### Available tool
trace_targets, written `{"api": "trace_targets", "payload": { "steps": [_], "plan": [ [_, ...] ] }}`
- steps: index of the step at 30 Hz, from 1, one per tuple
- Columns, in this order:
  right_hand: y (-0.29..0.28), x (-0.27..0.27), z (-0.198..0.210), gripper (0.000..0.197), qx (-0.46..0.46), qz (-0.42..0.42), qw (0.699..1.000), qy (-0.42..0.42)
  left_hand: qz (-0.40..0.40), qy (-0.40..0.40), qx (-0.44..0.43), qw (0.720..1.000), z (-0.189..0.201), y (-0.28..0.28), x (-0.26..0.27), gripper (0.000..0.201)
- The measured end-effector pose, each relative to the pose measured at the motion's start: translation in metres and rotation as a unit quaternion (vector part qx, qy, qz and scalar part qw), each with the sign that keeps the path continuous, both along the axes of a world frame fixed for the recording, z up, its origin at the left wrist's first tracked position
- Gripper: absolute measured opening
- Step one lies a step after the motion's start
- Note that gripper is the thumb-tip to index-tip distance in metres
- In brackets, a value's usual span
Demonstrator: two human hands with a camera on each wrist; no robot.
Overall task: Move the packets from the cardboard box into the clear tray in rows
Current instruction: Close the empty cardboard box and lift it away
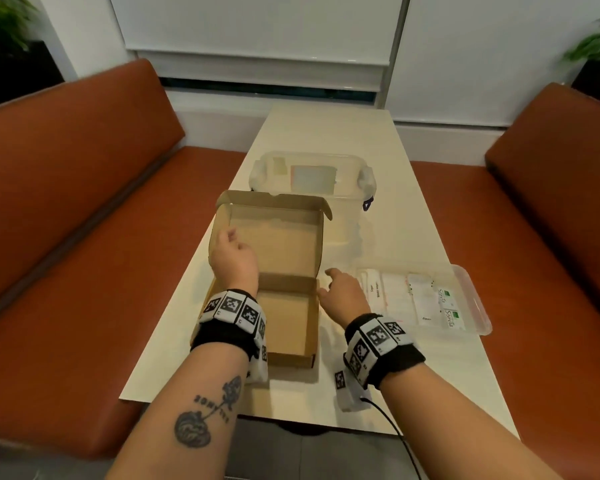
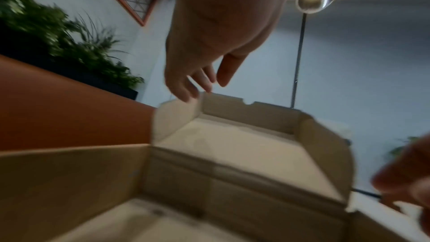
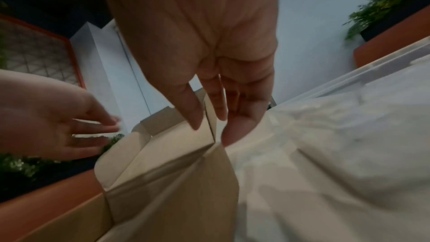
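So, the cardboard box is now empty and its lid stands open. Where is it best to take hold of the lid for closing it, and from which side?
Probably the lid's free far edge, near its two corners, reached from above with a hand on each side. The cardboard box hinges at the middle fold, so the flap swings toward the person. The left hand is already by the left lid wall; the right hand is by the box's right wall.

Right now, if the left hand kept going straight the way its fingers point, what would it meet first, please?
Most likely the raised lid of the cardboard box: the left hand hovers open, fingers aimed near its left flap. Depth is uncertain.
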State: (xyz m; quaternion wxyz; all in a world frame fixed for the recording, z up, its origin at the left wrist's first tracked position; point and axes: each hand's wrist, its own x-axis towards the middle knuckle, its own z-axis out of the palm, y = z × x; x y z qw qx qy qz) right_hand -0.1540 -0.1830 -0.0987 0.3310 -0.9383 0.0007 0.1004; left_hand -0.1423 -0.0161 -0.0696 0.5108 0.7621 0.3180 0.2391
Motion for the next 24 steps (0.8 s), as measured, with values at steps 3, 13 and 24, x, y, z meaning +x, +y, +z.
{"api": "trace_targets", "payload": {
  "steps": [3,13,24],
  "plan": [
    [0.011,-0.001,-0.007,0.048,-0.018,0.011,0.999,0.039,0.039,0.06,0.046,0.996,-0.007,0.028,-0.005,0.049],
    [0.013,0.013,-0.014,0.052,-0.02,-0.008,0.999,0.049,-0.094,0.11,-0.136,0.98,-0.02,0.049,0.007,0.058],
    [0.013,0.034,0.009,0.052,0.099,-0.082,0.991,-0.032,-0.145,0.107,-0.231,0.956,-0.011,0.073,0.027,0.074]
  ]
}}
